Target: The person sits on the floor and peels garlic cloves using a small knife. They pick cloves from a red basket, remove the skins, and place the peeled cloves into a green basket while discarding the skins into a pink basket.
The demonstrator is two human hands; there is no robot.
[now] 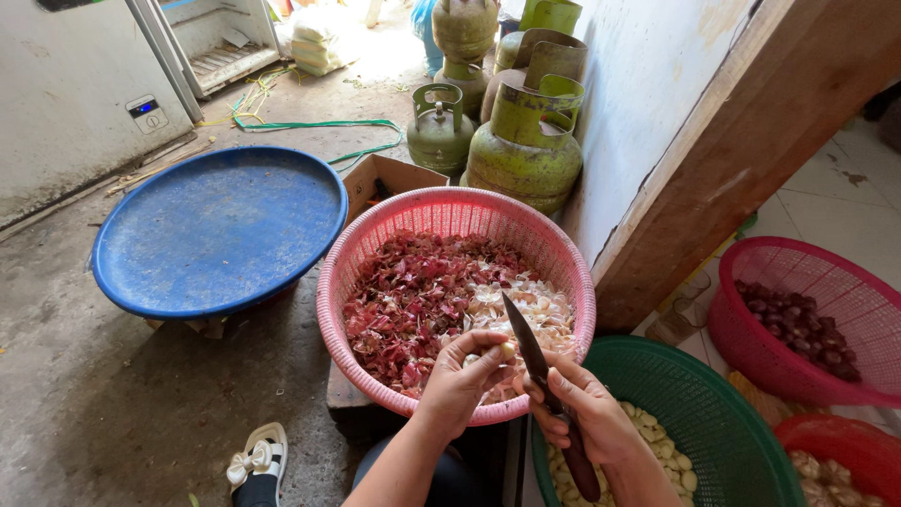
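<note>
My left hand [462, 374] pinched a garlic clove [507, 350] over the pink basket [375, 244] of peelings; my right hand [582, 406] was clamped round the knife [531, 352]. I judged short, shallow strokes away from the thumb were safest

- Peel basket [563, 258] centre, peels in it; both hands over its near rim.
- L hand [463, 376] w/ garlic clove [508, 351], R hand [584, 404] w/ knife [528, 347] just beside.
- Round tray [218, 230] left of basket.
- Gas cylinders [524, 141] behind, by wall.
- Basket of peeled cloves [699, 404] right, under R hand.
- Shallot basket [845, 282] far right.
</note>
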